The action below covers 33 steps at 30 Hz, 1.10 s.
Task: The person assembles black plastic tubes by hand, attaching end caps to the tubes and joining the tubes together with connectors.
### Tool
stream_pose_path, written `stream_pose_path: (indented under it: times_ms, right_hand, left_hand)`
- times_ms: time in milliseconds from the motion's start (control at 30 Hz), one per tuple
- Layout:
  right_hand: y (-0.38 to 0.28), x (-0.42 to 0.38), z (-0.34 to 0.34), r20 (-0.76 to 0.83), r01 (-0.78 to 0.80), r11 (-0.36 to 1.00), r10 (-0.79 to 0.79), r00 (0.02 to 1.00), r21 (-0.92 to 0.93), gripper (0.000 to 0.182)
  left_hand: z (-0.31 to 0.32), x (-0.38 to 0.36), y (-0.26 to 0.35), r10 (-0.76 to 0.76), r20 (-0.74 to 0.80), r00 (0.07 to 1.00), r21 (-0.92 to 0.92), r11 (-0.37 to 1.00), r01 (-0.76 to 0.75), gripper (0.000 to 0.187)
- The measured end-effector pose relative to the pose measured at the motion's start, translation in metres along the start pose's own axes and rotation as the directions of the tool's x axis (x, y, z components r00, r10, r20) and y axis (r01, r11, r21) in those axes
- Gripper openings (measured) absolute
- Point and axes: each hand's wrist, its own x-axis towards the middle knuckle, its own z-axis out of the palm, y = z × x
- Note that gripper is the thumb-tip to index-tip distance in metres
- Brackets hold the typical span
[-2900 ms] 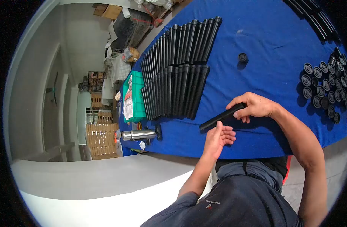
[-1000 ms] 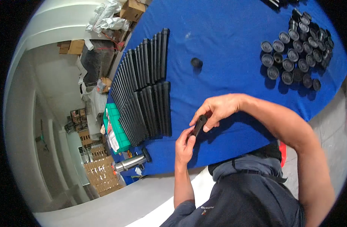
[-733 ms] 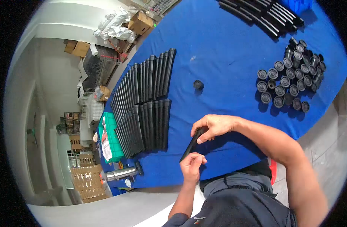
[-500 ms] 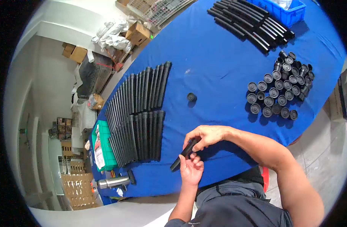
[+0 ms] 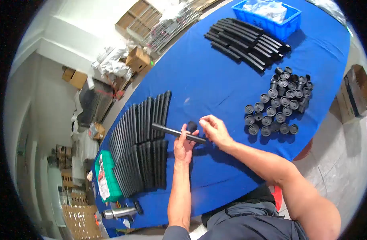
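A straight black tube (image 5: 167,130) lies across my left hand (image 5: 184,147), whose fingers are wrapped round it near its right part. Just right of the tube's end is my right hand (image 5: 216,132), off the tube, with its fingertips pressed together; anything between them is too small to make out. A round black cap (image 5: 192,126) shows just behind my left fingertips, on the blue cloth. Rows of black tubes (image 5: 139,160) lie to the left. Many round black caps (image 5: 276,102) stand grouped on the right.
The blue-covered table (image 5: 203,88) carries flat black strips (image 5: 247,42) at the back and a blue crate (image 5: 287,27) behind them. A green tray (image 5: 113,182) and a silver tool (image 5: 119,212) sit at the left edge. A cardboard box (image 5: 353,96) is beyond the right edge.
The tube has turned from steeply tilted to nearly crosswise. My right hand has let go of it and moved off to the right. The whole view has shifted.
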Motion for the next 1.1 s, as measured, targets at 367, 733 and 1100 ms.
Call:
stream_pose_path:
  times_ms: [367,733,1100]
  right_hand:
    - [-0.001,-0.002,-0.002,0.149,0.155,0.869,-0.095,0.984,-0.47,0.061]
    - [-0.002,-0.004,-0.005,0.381,0.438,0.621,-0.233,0.895,-0.649,0.046]
    - [-0.016,0.023,-0.021,0.039,0.091,0.847,-0.083,0.996,-0.524,0.036]
  left_hand:
    - [0.032,-0.026,0.005,0.094,0.107,0.99,0.125,0.986,-0.107,0.056]
    - [0.026,-0.052,0.002,0.184,0.29,0.939,0.323,0.905,-0.277,0.031]
    - [0.0,0.021,-0.025,0.198,0.114,0.974,-0.336,0.93,-0.149,0.023]
